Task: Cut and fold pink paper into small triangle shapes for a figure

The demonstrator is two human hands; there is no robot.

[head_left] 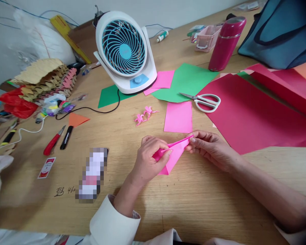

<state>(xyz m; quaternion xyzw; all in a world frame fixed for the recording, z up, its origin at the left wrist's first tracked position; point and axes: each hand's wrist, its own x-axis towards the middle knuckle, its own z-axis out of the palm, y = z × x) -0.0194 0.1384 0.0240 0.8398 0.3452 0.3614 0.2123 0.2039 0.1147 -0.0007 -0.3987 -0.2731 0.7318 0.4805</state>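
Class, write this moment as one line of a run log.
left hand: grips folded pink paper | right hand: pinches its upper corner | scissors: lying on green paper and red paper

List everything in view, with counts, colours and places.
table: 1, wooden, underneath
folded paper: 1, pink, between both hands
flat sheet: 1, pink, beyond the hands
paper figures: apparently 2, pink, left of that sheet
scissors: 1, pale handles, centre
green paper: 2 pieces, around fan
large sheets: several, deep red, right
fan: 1, white-blue, back
flask: 1, magenta, back right
fabric bag: 1, blue, far right
cutters: 2, red and black, left
orange paper: 1 piece, above cutters
card: 1, red-white, left
pixelated object: 1, left
small clutter: uncountable, mixed, far left and back
left hand: 1, on paper's left end
right hand: 1, on its right end
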